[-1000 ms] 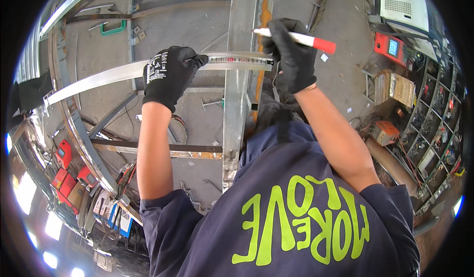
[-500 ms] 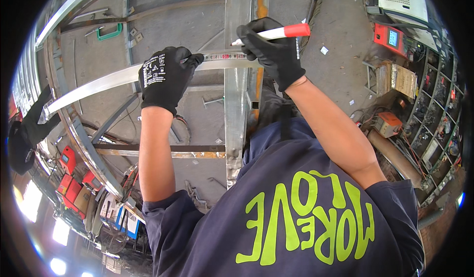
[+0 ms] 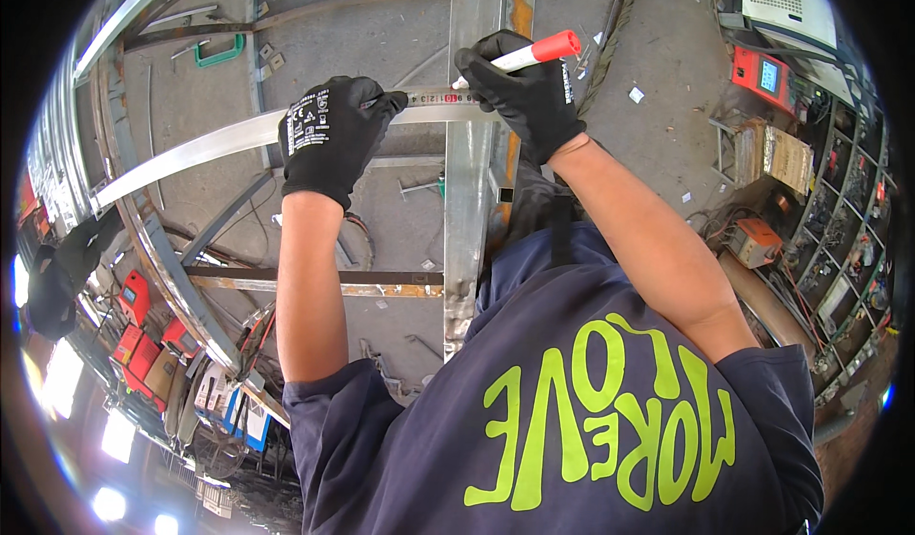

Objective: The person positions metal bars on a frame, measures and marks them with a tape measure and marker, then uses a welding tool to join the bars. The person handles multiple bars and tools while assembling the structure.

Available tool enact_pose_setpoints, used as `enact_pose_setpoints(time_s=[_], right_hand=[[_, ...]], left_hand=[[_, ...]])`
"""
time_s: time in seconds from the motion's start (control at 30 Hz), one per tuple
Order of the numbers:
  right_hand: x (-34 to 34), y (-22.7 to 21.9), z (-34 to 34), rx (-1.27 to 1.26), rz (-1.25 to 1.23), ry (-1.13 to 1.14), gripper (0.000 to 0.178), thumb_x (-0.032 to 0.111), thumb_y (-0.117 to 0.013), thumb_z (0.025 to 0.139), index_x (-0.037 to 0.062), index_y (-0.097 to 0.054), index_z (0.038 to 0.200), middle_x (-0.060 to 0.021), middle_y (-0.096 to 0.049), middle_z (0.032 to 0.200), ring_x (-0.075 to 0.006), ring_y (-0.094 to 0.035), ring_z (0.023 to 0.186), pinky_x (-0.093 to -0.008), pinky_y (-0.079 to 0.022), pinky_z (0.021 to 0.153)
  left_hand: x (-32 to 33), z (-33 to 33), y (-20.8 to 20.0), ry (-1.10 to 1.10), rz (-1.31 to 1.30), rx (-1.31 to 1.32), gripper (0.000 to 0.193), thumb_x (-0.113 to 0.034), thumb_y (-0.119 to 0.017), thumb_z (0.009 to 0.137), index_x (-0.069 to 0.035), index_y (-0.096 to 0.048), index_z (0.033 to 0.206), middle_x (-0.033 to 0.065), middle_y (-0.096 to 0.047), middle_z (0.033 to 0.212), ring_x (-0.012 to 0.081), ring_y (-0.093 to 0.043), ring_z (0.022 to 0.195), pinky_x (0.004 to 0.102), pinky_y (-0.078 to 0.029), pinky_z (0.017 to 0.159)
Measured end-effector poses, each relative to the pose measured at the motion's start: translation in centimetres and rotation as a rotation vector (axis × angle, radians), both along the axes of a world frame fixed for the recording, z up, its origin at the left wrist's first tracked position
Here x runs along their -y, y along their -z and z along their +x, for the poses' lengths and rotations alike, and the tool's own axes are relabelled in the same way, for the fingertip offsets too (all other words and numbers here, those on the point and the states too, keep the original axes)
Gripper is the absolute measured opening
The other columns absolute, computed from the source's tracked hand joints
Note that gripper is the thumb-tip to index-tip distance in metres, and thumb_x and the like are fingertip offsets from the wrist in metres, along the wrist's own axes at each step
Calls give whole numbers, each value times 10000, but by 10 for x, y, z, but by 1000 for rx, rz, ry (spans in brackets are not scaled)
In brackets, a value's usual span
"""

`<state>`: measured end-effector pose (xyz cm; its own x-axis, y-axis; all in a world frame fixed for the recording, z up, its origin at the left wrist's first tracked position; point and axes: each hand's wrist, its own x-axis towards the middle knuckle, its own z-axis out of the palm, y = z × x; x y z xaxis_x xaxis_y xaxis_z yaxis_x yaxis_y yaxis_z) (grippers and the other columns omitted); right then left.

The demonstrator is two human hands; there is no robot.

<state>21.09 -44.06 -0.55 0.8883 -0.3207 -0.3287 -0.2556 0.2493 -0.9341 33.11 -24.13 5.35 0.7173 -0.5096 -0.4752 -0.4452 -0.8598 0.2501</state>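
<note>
My left hand, in a black glove, is closed on the tape measure's blade where it lies along a pale metal bar. The fingers hide how much of the bar they also grip. My right hand, gloved too, pinches a white marker with a red end. Its tip points down at the blade's far edge, above a galvanized steel beam; contact is too small to tell. The bar crosses that beam. At the far left, another person's dark-gloved hand is close to the bar's end.
Rusty and grey frame members span the floor around the bar. A green clamp lies at upper left. Red machines stand at lower left. On the right are a red unit with a screen and a cluttered rack.
The whole view has shifted slightly, with the beam and both hands a little further right. The marker leans more steeply, its red end now higher and further left. Both grips look the same.
</note>
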Motion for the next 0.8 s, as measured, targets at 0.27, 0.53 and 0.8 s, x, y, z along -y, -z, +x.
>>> enact_pose_setpoints(time_s=[0.27, 0.53, 0.8], right_hand=[[-2, 8, -2, 25, -2, -13, 233, 230, -800, 966, 38, -678, 914, -32, -716, 755, -68, -613, 608, -238, -472, 554], [0, 15, 0, 22, -86, -31, 226, 220, -804, 962, 36, -680, 919, -31, -709, 748, -69, -614, 610, -243, -476, 557], [21, -34, -10, -62, 147, 107, 214, 273, -754, 1002, 67, -697, 1012, -9, -695, 771, -71, -640, 664, -250, -496, 592]], left_hand=[[-6, -2, 4, 12, -45, 21, 405, -502, -738, 924, -108, -804, 995, 146, -754, 972, 335, -731, 887, 437, -559, 790], [-4, -2, 4, 1, -52, 16, 436, -498, -745, 927, -68, -788, 991, 155, -742, 954, 327, -719, 850, 419, -548, 778], [-11, -3, 6, 11, -125, -20, 374, -455, -704, 949, -93, -791, 973, 167, -738, 971, 355, -710, 867, 471, -545, 790]])
